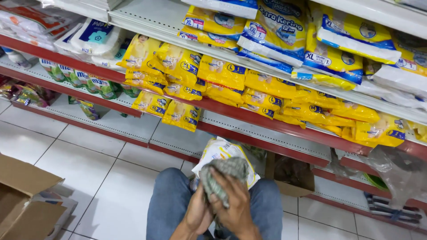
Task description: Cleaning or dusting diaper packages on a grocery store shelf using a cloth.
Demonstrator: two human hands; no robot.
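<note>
Both hands meet over the person's lap: the right hand (233, 202) has a closed grip on one grey cloth (222, 175), pressing it against one yellow-white pack (218, 153). The left hand (198, 213) has its grip curled around the cloth's lower end. One cardboard box (22, 200) stands on the floor's left edge.

- Grey cloth (224, 175), soft and matt, with a rough weave.
- Yellow packs (222, 73) in glossy, crinkled plastic film.
- Shelf (124, 122) of matt perforated metal with a red edge.
- Floor tiles (111, 178), white and shiny.
- Cardboard box (22, 195), brown and matt.
- Jeans (167, 200) of blue denim.

The grey cloth (222, 175) hides much of the yellow-and-white pack (218, 153); the cardboard box (22, 200) is cut off at the left edge.
</note>
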